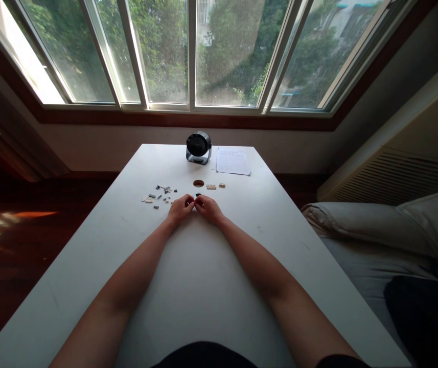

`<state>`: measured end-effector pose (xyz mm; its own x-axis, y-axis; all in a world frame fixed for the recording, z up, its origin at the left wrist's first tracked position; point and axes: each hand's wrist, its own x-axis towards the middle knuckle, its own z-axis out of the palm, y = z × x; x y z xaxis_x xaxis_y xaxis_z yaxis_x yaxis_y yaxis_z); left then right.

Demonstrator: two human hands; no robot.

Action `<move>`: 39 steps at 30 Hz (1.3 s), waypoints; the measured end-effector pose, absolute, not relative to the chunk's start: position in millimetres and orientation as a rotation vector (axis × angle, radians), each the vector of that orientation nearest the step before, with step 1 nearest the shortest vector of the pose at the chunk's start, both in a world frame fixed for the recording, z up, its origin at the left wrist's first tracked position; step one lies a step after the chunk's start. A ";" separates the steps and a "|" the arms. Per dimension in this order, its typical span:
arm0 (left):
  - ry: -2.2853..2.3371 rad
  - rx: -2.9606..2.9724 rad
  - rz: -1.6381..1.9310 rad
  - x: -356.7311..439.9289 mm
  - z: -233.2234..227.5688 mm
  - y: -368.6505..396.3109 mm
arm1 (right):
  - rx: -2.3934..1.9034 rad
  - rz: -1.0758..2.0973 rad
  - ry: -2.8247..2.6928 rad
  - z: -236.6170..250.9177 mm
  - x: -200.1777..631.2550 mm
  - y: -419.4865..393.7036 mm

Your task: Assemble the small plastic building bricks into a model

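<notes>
My left hand (181, 206) and my right hand (208, 208) meet over the middle of the white table (203, 286), fingertips pinched together. Between them shows a small dark piece (198, 194), mostly covered by the fingers, so its kind cannot be made out. Left of my left hand lie several small loose parts, grey, black and pale, among them a dark grey bar-shaped piece (152, 196). Beyond my right hand sit two tan studded pieces: a longer one (211, 187) and a shorter one (222, 185).
A round hole (198, 183) opens in the tabletop just past my hands. Farther back stand a small black fan (198, 147) and a sheet of printed paper (233, 161). Windows (226, 56) line the far wall; a cushioned seat (368, 220) adjoins the table's right side.
</notes>
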<state>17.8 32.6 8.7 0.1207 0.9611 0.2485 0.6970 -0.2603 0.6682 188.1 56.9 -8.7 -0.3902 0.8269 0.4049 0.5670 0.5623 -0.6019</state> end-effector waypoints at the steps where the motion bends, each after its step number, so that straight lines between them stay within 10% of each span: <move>1: 1.611 2.014 0.921 17.9 8.9 32.4 | -1.118 0.486 -2.107 -8.8 188.2 57.0; 39: 1.631 2.014 0.907 17.2 7.2 34.6 | -1.116 0.489 -2.100 -13.5 186.6 59.3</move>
<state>17.2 34.6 7.2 0.1117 0.9650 0.2371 0.7105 -0.2444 0.6598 186.6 59.3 -13.5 -0.3848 0.8299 0.4039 0.5658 0.5579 -0.6072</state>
